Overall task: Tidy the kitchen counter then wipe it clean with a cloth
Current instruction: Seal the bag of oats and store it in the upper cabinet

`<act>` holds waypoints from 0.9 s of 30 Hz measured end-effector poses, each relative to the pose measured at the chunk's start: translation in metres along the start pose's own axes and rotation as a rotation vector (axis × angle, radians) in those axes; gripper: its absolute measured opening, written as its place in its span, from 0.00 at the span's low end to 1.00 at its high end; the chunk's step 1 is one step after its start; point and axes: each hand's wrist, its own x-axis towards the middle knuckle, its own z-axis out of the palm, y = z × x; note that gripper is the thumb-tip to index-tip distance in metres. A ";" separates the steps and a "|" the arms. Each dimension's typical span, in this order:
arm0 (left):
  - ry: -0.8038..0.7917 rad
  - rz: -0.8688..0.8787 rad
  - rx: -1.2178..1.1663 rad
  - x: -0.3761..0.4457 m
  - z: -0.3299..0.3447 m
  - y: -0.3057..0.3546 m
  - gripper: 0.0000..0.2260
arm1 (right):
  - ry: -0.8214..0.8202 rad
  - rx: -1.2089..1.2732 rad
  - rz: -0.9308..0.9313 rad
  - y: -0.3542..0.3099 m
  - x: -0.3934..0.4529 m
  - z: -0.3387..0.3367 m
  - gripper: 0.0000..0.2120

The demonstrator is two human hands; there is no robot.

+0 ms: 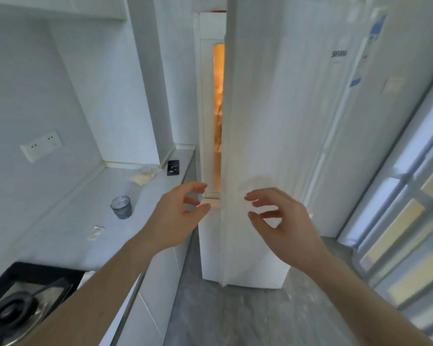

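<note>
White kitchen, fridge door (260, 146) ajar. Left hand (178, 216), right hand (280, 221) empty, fingers loosely apart, near door edge. Worktop (68, 221) left of fridge: glass (121, 207), phone (173, 167), scraps. Risk: door left unsealed; fingers pinched.

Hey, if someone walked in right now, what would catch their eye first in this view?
Probably the fridge door standing ajar at centre, with warm orange light glowing through the gap. Just in front of it, the left hand and right hand hover with fingers loosely curled, holding nothing. On the counter to the left stands a dark glass.
</note>
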 end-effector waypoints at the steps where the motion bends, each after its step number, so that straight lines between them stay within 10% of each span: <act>1: -0.007 0.014 -0.001 0.007 0.002 0.000 0.19 | 0.025 -0.002 0.008 0.004 0.004 -0.002 0.14; 27: 0.156 0.036 0.157 0.257 -0.046 -0.096 0.07 | 0.238 -0.206 0.043 0.078 0.196 0.057 0.27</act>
